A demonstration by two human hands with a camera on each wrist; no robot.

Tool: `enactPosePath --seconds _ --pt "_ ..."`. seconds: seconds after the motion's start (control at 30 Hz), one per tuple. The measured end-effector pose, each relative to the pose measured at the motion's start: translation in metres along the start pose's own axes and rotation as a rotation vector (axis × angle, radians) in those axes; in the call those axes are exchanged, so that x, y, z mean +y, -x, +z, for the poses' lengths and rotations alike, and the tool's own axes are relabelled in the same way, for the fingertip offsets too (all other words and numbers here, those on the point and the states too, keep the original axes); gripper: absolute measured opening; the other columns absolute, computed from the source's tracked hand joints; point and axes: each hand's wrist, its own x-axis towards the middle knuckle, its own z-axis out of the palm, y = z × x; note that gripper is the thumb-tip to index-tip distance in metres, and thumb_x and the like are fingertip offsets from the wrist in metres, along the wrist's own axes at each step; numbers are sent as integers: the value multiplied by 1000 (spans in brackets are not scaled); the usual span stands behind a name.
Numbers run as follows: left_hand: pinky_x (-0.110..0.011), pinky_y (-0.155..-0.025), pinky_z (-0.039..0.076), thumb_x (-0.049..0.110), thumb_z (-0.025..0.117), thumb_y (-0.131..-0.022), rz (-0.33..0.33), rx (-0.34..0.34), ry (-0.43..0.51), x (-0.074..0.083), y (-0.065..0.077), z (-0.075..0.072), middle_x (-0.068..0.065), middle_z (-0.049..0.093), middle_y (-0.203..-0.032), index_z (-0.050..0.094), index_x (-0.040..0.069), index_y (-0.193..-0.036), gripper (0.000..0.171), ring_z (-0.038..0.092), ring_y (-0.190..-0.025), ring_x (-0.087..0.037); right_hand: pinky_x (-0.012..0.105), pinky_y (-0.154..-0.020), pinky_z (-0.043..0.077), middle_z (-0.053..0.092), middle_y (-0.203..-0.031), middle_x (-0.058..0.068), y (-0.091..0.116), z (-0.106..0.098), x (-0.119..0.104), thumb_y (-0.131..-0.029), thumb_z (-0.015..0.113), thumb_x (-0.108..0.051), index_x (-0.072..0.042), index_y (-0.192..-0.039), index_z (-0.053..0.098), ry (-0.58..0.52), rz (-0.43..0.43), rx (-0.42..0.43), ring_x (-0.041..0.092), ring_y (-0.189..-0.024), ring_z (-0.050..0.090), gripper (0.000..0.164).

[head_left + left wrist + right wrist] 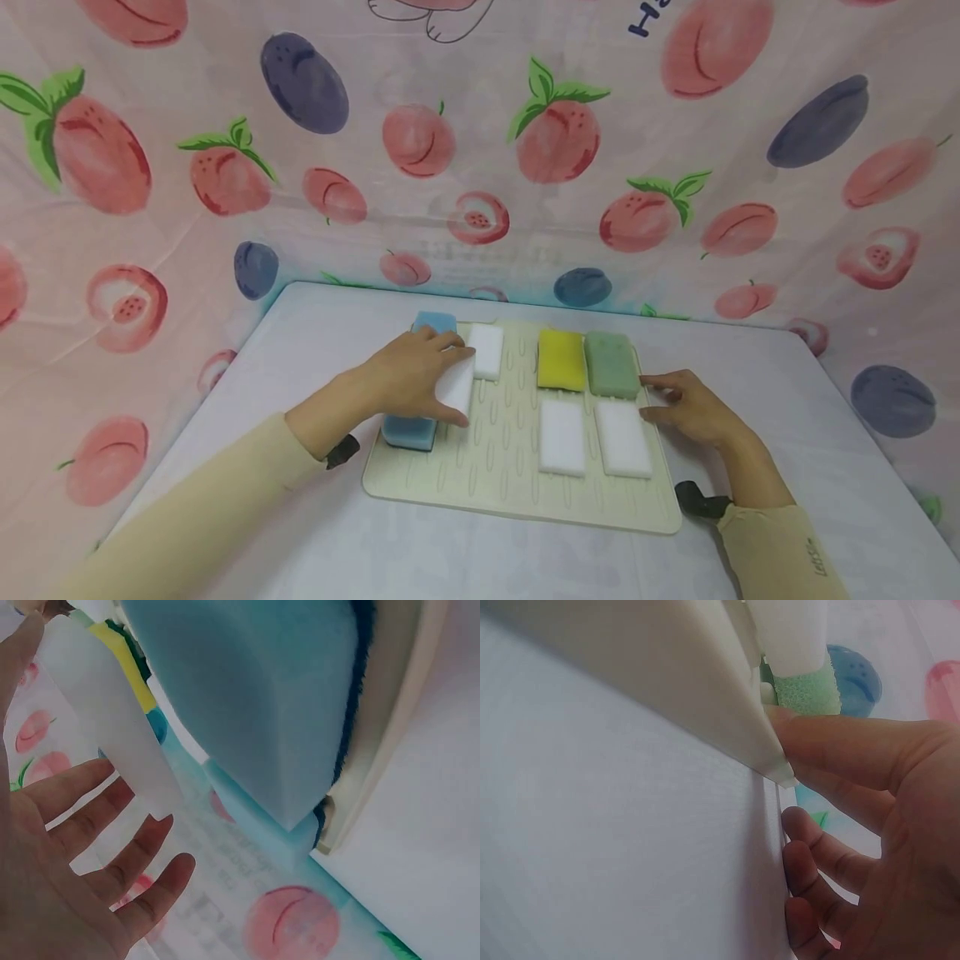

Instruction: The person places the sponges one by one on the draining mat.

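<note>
My left hand (416, 371) holds a white sponge block (456, 387) between thumb and fingers, above the left part of a cream ribbed mat (510, 467). The block's pale side also faces the left wrist view. Partly hidden by that hand are two blue sponges, one at the front (408, 433) and one behind (435, 322). At the mat's right edge, my right hand (693, 408) touches the rim with thumb and index finger set apart. In the right wrist view its other fingertips (801, 862) rest loosely bent at the tabletop.
A white block (487, 352) lies at the mat's back. On the right half are a yellow sponge (561, 360), a green sponge (612, 364) and two more white blocks, one left (562, 437) and one right (624, 439). A fruit-print cloth (480, 167) hangs behind the white table (300, 533).
</note>
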Motion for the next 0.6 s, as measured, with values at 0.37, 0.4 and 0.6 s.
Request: enactPosePath --seconds 0.37,0.4,0.6 --pt "-48 -107 50 80 73 -75 16 -22 32 17 -8 6 -1 52 -153 51 22 -154 101 53 -130 -31 56 -93 48 49 -137 30 0 0 0 -87 81 -20 3 -142 59 2 11 -1 46 -119 51 63" --pt "-48 -107 50 80 73 -75 22 -22 28 18 -9 6 -1 52 -153 51 22 -154 101 53 -130 -31 56 -93 48 49 -137 30 0 0 0 -87 81 -20 2 -142 59 3 10 -1 46 -119 51 63" --pt "-50 -108 49 82 71 -75 38 -33 17 24 -11 14 -1 52 -152 50 22 -155 101 53 -131 -32 56 -93 48 49 -137 30 0 1 1 -87 81 -20 3 -142 60 6 -7 -1 46 -119 51 63"
